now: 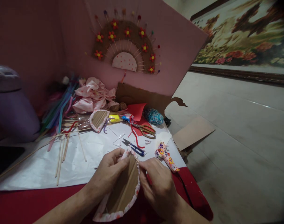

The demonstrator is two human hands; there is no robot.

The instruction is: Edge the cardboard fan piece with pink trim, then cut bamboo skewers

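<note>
My left hand [108, 175] and my right hand [159, 183] both grip a fan-shaped cardboard piece [123, 188] with pink dotted fabric folded round its rim and thin sticks across it. The left fingers pinch its upper left edge. The right fingers press its upper right edge. The piece lies over the near edge of a white sheet [83, 155] on a red cloth [23, 203]. A small blue thread snip [134, 147] lies just beyond my fingertips. A flower-patterned glue gun [166, 156] rests to the right of my right hand.
Gold-handled scissors [145, 129], red felt [136, 111], a blue yarn ball [154, 116], a second fabric-edged piece [98, 119], crumpled pink cloth [93, 93], loose wooden skewers [62, 152] and pipe cleaners [58, 105] crowd the back. A pink board [170, 62] holds a decorated fan. Tiled floor [237, 130] lies right.
</note>
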